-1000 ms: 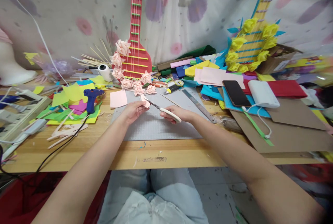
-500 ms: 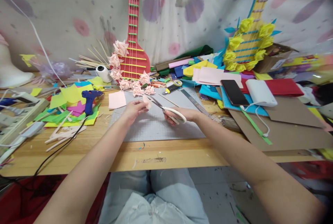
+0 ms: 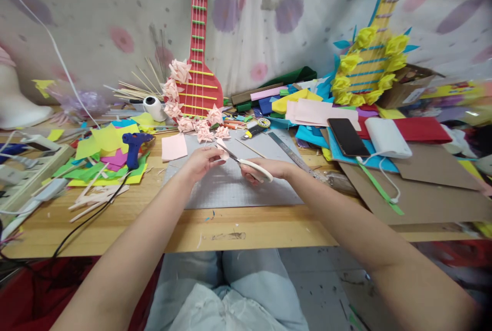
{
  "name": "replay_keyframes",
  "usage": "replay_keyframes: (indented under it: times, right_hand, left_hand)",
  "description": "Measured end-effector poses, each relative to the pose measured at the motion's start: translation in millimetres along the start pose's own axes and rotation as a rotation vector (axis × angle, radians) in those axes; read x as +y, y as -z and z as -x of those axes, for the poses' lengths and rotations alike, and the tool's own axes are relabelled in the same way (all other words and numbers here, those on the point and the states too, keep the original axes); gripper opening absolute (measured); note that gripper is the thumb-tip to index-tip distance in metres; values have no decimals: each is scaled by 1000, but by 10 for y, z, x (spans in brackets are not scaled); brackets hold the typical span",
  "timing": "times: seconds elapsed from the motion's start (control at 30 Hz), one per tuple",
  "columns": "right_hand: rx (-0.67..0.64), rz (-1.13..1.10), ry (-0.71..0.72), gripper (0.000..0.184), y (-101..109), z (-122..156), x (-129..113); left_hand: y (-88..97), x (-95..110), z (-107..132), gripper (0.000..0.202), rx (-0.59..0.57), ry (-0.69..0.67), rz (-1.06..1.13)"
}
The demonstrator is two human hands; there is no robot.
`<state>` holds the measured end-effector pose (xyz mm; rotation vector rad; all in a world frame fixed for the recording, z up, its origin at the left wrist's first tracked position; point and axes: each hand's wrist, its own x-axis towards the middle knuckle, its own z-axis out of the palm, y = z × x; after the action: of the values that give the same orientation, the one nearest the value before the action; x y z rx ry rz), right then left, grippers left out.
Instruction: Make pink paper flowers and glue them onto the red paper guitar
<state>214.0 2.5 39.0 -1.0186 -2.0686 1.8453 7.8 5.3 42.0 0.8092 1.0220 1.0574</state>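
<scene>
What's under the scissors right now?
The gray mat, with pink paper at the blades. Anything directly beneath the scissors and right hand is covered.

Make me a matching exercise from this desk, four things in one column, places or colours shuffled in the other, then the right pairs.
Things:
1. Scissors
2. Small pink paper piece
3. Glue gun
4. Phone

Places or colours:
A. Beside the white power bank
B. In the right hand
C. Blue, left of both hands
D. Between the fingertips of the left hand

Right pairs: 1-B, 2-D, 3-C, 4-A
</scene>
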Motion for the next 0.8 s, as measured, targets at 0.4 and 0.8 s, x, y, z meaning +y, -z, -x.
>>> replay_keyframes:
  times: [0.4, 0.8]
  right_hand:
    - [29, -19, 41, 59, 7, 20, -5]
    - [67, -141, 5, 57, -7, -5, 41]
  left_hand:
    - [-56, -3, 12, 6, -25, 9, -24]
    - [-98, -12, 6, 10, 54, 40, -27]
